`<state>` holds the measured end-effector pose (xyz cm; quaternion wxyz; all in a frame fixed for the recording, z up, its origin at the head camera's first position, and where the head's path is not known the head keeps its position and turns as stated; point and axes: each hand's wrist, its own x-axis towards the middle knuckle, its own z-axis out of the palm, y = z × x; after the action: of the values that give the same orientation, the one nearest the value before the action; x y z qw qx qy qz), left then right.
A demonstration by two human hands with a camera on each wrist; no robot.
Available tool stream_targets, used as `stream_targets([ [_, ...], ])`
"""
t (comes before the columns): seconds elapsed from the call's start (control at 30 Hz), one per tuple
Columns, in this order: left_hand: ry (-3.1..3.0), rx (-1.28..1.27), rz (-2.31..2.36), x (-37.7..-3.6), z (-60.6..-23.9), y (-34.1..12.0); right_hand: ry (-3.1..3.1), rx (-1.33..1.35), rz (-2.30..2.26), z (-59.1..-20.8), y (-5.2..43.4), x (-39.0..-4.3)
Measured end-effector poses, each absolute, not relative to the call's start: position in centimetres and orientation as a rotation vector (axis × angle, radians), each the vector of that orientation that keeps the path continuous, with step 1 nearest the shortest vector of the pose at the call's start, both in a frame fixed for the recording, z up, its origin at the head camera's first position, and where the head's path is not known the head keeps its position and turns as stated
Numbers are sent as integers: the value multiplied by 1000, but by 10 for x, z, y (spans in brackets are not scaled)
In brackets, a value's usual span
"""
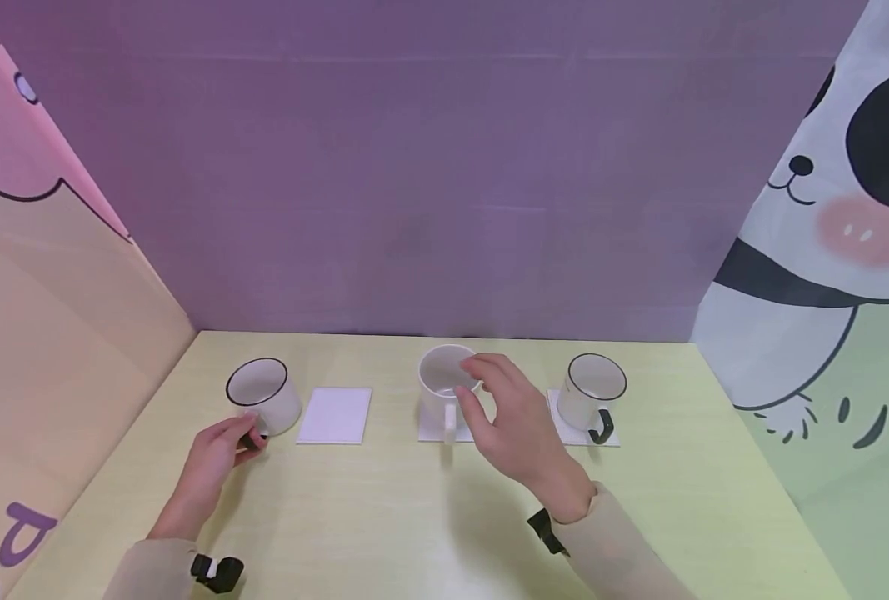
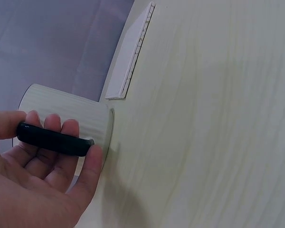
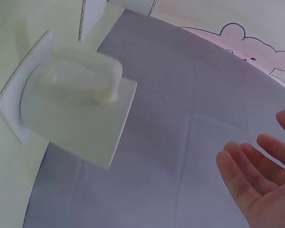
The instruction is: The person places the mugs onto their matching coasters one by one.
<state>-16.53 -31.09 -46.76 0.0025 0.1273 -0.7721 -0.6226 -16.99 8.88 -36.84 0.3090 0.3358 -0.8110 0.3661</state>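
Observation:
At the left of the table stands a white mug with a black rim (image 1: pixel 282 410). My left hand (image 1: pixel 207 467) grips its black handle (image 2: pixel 52 138), fingers curled round it from the near side. A plain white mug (image 1: pixel 435 407) stands upright in the middle on a square white coaster (image 1: pixel 429 434), its white handle (image 3: pixel 85 71) toward me. Close at the right of this mug is my right hand (image 1: pixel 515 429), raised with thumb and fingers spread apart. In the right wrist view that hand is apart from the mug and holds nothing.
Between the two mugs lies another square white coaster (image 1: pixel 334 417). On the right, a second black-rimmed mug (image 1: pixel 582 408) with a black handle stands on its own coaster (image 1: pixel 611 442). A purple backdrop (image 1: pixel 444 208) rises behind the table, with printed panels at both sides.

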Motion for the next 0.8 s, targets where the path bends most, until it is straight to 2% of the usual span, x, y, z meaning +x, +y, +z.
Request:
stream_targets([
  [0.8, -2424, 375, -1901, -165, -469, -310, -2214, 920, 1197, -386, 4, -195],
])
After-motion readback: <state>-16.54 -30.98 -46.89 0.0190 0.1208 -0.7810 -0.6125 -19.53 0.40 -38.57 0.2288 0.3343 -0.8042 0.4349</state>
